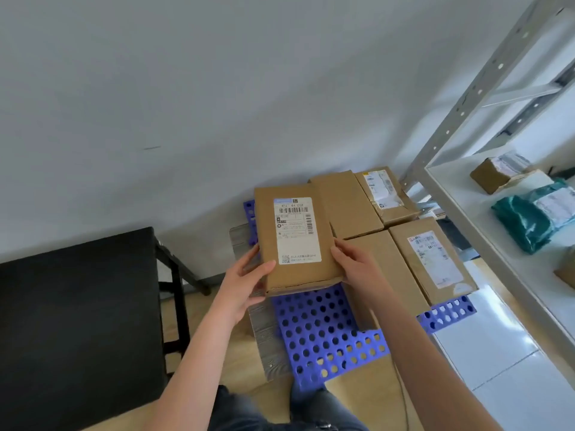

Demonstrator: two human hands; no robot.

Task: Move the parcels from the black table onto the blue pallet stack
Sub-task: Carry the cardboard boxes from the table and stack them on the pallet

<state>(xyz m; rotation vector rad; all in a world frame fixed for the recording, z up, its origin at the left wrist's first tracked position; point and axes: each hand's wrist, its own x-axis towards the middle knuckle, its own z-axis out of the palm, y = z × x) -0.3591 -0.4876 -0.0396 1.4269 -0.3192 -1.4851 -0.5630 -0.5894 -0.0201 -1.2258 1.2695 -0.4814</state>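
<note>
The left hand (245,276) and the right hand (353,262) each grasp 1 long side of a brown parcel (295,241) near its closer end; the left thumb lies on the top face, and the other fingers wrap the edges where they are mostly hidden. Holding 2 opposite sides likely keeps the flat box level, with its white label (297,230) facing up and readable. The parcel hangs in the air between the hands, over the left part of the blue pallet stack (323,334) and touching nothing else; the bare perforated patch just below the hands looks like the gap it is meant to fill.

Beyond and right of the right hand, 4 boxes lie flat on the pallet, packed edge to edge to save room: a plain box (345,203); a far labelled box (385,194); a near labelled box (432,259); and a second plain box (382,269), partly behind the right wrist.

Left of the left hand, well apart from the parcel, is the black tabletop (77,306); far right of the right hand a grey shelf (460,194) carries a green bag (529,219).
</note>
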